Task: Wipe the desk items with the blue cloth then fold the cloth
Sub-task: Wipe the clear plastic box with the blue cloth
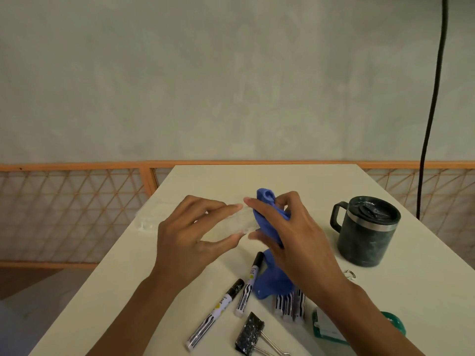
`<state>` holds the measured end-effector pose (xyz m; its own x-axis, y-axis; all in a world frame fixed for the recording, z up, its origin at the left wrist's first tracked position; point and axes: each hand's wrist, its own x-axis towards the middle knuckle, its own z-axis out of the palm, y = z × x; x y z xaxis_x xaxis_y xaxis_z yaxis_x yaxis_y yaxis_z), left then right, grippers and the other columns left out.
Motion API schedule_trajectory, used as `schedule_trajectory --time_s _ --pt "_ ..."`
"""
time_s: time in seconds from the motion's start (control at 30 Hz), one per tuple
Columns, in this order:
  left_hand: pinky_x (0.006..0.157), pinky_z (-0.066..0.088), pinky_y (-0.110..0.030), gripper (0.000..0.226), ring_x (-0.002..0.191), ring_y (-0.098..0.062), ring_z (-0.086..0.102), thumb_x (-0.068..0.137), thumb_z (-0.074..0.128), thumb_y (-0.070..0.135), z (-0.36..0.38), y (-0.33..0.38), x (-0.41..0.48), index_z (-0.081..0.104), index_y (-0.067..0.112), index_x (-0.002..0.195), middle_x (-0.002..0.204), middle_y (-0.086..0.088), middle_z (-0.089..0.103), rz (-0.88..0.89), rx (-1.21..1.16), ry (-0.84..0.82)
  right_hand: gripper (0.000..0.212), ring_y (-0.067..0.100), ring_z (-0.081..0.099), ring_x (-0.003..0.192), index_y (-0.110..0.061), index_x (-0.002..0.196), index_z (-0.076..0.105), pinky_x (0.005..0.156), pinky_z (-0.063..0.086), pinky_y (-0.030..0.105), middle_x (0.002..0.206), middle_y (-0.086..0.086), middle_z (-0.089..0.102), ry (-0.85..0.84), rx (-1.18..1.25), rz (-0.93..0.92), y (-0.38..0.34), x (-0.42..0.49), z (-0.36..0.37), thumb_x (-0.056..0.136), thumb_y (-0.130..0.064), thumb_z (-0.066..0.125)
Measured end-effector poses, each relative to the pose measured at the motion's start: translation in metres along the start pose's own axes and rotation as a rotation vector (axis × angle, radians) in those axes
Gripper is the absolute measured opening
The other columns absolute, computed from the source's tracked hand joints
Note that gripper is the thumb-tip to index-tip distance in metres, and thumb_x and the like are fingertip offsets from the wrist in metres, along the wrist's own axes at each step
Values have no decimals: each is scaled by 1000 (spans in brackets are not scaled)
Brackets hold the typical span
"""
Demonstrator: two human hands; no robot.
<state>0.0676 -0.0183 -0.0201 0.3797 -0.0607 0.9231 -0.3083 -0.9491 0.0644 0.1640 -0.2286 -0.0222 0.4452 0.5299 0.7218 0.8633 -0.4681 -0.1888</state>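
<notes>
Nearest cam: black speckled metal binder clip at near desk edge. Two white-and-black marker pens just beyond it, long axes near-left to far-right. Green tape dispenser partly hidden under right forearm.

Mid-desk: left hand pinching a clear flat plastic piece btwn thumb and straightish fingers, held above the pale desk. Long axis approx left-right, right end going into the cloth. Can't tell what it is exactly, too see-through.

Right hand curled round the bunched blue cloth. Upper wad poking above the fingers, tail dropping toward desk beside the marker pens. Hands almost fingertip to fingertip, cloth on the clear piece's right end.

Judged: wiping stage, folding not yet begun. Prob. next: draw cloth leftward along that long axis while keeping the left pinch firm. Open room on left and far side of desk. Dark lidded mug well apart to the right, no obstacle. Left desk edge close under the clear piece's far end, so risk of a drop off the side if grip slips.
</notes>
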Motion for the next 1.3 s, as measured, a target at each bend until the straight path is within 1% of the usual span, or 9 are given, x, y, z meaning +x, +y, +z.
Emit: schedule_trajectory --time_s 0.13,0.23,0.37,0.47,0.57,0.73,0.9,1.07,1.3 --pt "81 60 -37 60 101 -19 67 85 93 45 -3 6 6 74 17 134 118 8 76 -20 -65 -48 88 13 57 89 -39 146 50 69 61 34 126 -8 46 60 72 51 15 0 -1 79 4 87" --pt "95 57 -37 79 120 -20 60 80 93 55 -11 -5 8 66 21 145 132 13 69 -140 -76 -111 72 6 58 101 -41 142 55 84 58 22 129 -15 48 68 282 119 20 1 -4 89 2 79" --pt "108 50 -31 63 124 -19 66 71 99 38 -20 -16 10 77 23 128 129 10 72 -305 -187 -53 60 8 60 114 -34 139 64 90 49 12 126 -11 56 97 571 196 17 3 -9 94 4 74" --pt "105 50 -22 60 119 -18 70 67 101 31 -22 -14 10 79 22 123 121 10 75 -387 -272 -41 58 5 63 116 -39 141 62 94 53 16 127 -18 60 99 609 238 16 4 -8 94 -9 80" --pt "90 57 -32 57 108 -19 70 69 100 34 -21 -17 10 81 22 121 111 8 72 -351 -177 2 60 -1 66 117 -36 144 56 94 56 16 132 -21 64 159 706 346 18 3 -9 95 -13 80" --pt "85 59 -43 55 99 -23 67 72 100 32 -15 -23 6 81 21 123 104 5 66 -301 -122 17 57 1 62 113 -48 140 52 91 51 13 130 -19 55 236 459 188 9 0 -7 97 -20 76" --pt "82 56 -37 54 95 -23 65 75 99 32 -8 -17 3 81 18 124 102 4 65 -235 -81 12 63 9 59 95 -28 150 59 76 58 30 141 -9 48 141 209 -48 5 -8 10 93 -6 77" --pt "81 52 -34 46 94 -20 64 80 92 31 -2 -13 0 81 17 123 101 2 68 -182 -44 -12 79 27 63 104 -22 152 58 76 58 40 138 3 52 81 43 -215 -8 -7 17 81 3 80" --pt "77 56 -35 47 92 -22 66 80 94 46 -12 -33 3 83 19 118 101 3 71 -133 92 44 61 23 62 93 -19 145 62 60 59 41 139 3 47 132 -29 175 30 -3 5 89 2 75"
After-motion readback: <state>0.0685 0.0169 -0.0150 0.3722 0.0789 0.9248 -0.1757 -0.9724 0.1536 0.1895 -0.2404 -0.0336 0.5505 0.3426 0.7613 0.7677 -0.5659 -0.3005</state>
